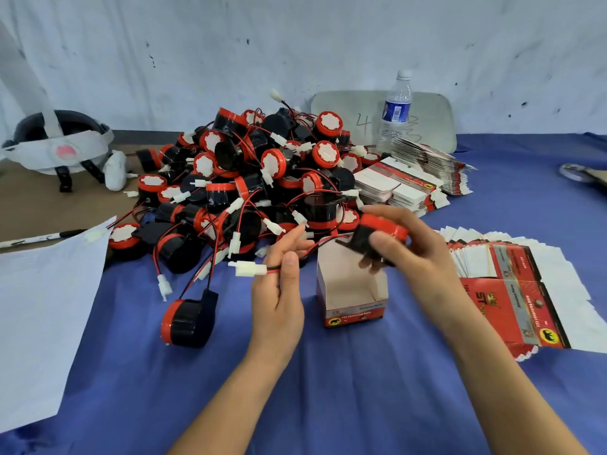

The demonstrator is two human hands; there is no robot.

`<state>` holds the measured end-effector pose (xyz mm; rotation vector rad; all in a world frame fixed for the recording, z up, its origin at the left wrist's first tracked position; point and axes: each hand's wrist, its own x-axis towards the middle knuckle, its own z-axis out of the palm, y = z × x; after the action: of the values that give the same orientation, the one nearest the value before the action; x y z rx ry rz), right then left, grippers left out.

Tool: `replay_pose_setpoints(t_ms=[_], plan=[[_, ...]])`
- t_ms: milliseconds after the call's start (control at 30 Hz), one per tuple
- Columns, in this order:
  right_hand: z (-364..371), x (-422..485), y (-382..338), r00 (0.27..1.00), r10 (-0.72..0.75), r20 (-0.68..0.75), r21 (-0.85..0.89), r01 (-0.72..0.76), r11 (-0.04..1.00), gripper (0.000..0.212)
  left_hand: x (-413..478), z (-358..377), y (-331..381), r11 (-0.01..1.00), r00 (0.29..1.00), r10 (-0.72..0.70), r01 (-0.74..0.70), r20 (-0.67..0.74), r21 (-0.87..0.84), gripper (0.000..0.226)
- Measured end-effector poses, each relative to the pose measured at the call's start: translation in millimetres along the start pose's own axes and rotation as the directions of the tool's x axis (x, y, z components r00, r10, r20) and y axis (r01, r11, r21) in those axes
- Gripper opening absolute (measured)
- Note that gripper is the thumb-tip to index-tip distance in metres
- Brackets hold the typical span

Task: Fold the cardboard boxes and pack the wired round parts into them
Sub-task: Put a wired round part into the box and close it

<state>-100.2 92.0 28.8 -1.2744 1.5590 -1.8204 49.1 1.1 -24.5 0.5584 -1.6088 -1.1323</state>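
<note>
Round part [368, 236], half hidden by gripping right hand [412, 249], above box [351, 292]; its wire [325, 243] in pinching left hand [279, 298].

Box [353, 290] stood open mid-table [361, 389], between the hands. Right hand [404, 244] held a part [377, 234] just above the box. Left hand [279, 290], left of the box, pinched a wire [272, 271] at its plug [251, 268]. Pile of parts [256, 178] behind the box. Loose part [189, 318] lay left of the left hand, in front of the pile. Flat boxes [512, 284] fanned right of the box. Second stack [407, 185] right of the pile, bottle [395, 110] behind it. Paper [42, 323] at left edge, helmet [62, 142] back left.
</note>
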Motion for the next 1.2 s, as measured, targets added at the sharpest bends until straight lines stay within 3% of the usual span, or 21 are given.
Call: replay_pose_setpoints(t_ms=[100,167,300,500,633,767,867,967,1200], plan=[[0.1,-5.2,1.8,0.976,-0.192,0.100,-0.426,0.216,0.878,0.042,2.4,-2.3,1.0,0.983,0.989,0.113,-0.097,-0.095,0.156,0.025],[-1.4,-7.8,2.8,0.966,-0.179,0.186,-0.535,0.252,0.806,0.046,4.1,-5.4,1.2,0.971,0.977,0.152,-0.119,-0.151,0.206,0.021],[-6.2,-9.5,5.8,0.966,-0.082,0.244,-0.656,0.226,0.720,0.054,2.8,-5.4,3.6,0.979,0.964,0.178,-0.154,-0.197,0.132,0.017],[-8.6,-8.8,2.7,0.963,0.003,0.268,-0.764,0.211,0.609,0.058,-6.1,0.7,4.6,0.974,0.970,0.212,-0.200,-0.122,0.103,0.015],[-8.8,-9.6,2.3,0.952,0.092,0.292,-0.805,0.192,0.561,0.058,-9.1,4.4,6.3,0.935,0.953,0.300,-0.286,-0.035,0.209,0.017],[-8.9,-9.5,4.4,0.931,0.169,0.322,-0.767,0.152,0.623,0.053,-10.0,6.2,3.6,0.914,0.944,0.329,-0.323,0.019,0.245,0.020],[-6.2,-9.1,9.3,0.918,0.169,0.358,-0.785,0.198,0.587,0.039,-9.3,7.0,1.6,0.899,0.944,0.315,-0.329,0.094,0.289,0.022],[-4.4,-8.7,11.2,0.919,0.173,0.354,-0.796,0.199,0.572,0.038,-9.3,7.5,1.5,0.880,0.939,0.305,-0.342,0.160,0.329,0.025],[0.4,-11.8,9.4,0.934,0.189,0.305,-0.763,0.120,0.636,0.036,-9.6,8.5,1.8,0.898,0.959,0.242,-0.279,0.146,0.341,0.028]])
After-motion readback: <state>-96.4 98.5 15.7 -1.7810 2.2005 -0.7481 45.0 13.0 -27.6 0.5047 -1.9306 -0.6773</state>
